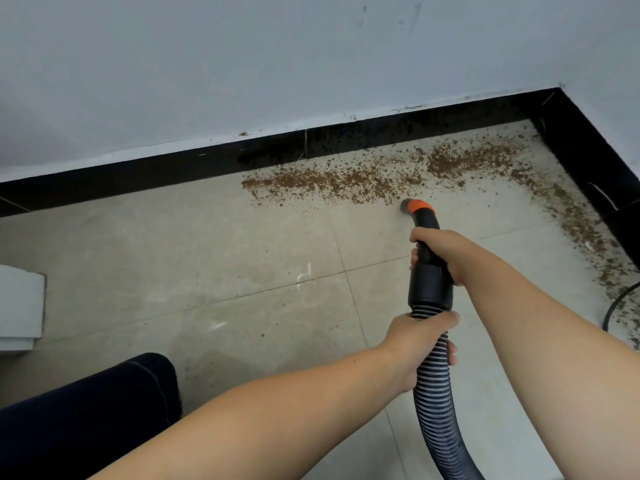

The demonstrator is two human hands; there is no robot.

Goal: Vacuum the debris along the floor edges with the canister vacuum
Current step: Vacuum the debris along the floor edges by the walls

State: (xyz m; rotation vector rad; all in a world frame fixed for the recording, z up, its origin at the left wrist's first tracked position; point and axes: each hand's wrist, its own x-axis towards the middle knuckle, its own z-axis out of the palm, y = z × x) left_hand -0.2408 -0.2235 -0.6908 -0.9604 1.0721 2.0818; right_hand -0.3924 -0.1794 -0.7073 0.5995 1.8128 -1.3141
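Note:
Brown crumbly debris [346, 180] lies in a band on the grey tiled floor along the black skirting board [173, 168] and continues down the right wall [588, 233]. A black vacuum handle with an orange collar [419, 206] ends in a nozzle just above the floor at the band's near edge. My right hand [440, 254] grips the black handle tube [430, 285]. My left hand [422, 341] grips the ribbed hose [436, 403] just below the cuff. The canister itself is out of view.
The walls meet in a corner at the upper right [557, 95]. A black cable [620, 306] curves over the floor at the right edge. A white block [20, 306] stands at the left edge. My dark-trousered knee [86, 410] is at the lower left.

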